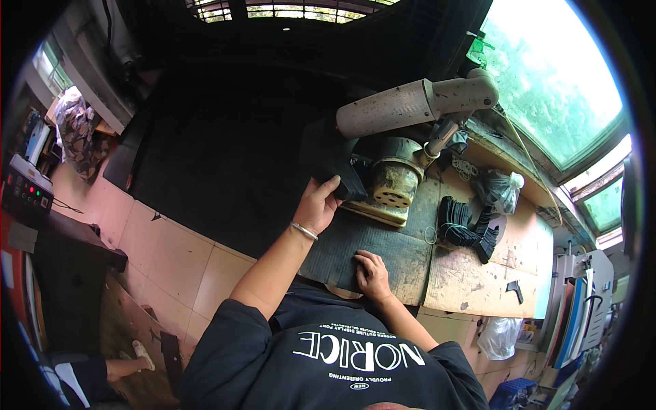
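My left hand (pixel 321 205) reaches out over the bench, its thumb and fingers pinched on a flat black piece (pixel 351 183). The piece's far end merges with the dark surface behind it, so its full shape is hidden. Just to its right stands a grimy, cream-coloured machine (pixel 395 184) with a round, holed end face and a flat base. A thick beige cylinder (pixel 386 109) on a jointed arm hangs over it. Nearer to me, my right hand (pixel 372 275) rests on the worn bench top (pixel 335 256), fingers loosely bent and holding nothing visible.
Tied bundles of black strips (pixel 459 222) lie on the right of the bench, near a small black angled piece (pixel 514 292) and a knotted plastic bag (pixel 504 190). A large black surface (pixel 205 157) spreads to the left. Another person's leg (pixel 126 369) shows at lower left.
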{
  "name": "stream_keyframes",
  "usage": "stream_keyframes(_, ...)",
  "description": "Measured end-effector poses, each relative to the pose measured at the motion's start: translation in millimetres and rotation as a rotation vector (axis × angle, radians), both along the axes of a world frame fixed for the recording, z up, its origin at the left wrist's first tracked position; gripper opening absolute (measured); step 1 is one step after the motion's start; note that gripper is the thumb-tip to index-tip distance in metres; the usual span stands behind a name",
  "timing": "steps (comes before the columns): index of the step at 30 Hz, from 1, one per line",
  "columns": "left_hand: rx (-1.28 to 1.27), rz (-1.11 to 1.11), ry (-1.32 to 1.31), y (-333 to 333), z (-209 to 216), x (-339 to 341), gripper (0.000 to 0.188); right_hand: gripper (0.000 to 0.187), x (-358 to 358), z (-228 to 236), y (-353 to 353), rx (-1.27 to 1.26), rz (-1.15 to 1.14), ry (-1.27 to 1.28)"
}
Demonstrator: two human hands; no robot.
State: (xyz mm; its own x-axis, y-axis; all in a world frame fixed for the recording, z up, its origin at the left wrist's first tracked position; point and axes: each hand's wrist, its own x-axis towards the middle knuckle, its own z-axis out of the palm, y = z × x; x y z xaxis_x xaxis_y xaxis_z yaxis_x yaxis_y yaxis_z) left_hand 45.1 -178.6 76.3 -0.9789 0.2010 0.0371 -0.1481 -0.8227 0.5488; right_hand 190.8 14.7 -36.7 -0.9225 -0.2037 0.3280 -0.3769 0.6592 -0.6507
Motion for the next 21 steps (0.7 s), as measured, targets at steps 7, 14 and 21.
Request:
stream_keyframes(7, -0.04, 0.047, -0.025, 7.1, 14.0, -26.2, 0.032, 0.033, 0.6, -0.7, 1.2, -0.002, 0.002, -0.019)
stream_keyframes(14, -0.082, 0.049, -0.017, 9.2, 20.6, -52.0, 0.03, 0.031, 0.7, 0.6, 0.9, 0.002, -0.002, -0.02)
stream_keyframes(21, -0.085, 0.051, 0.002, 7.5, 19.5, -37.6, 0.035, 0.03, -0.2, 1.3, 1.3, -0.006, 0.005, -0.021)
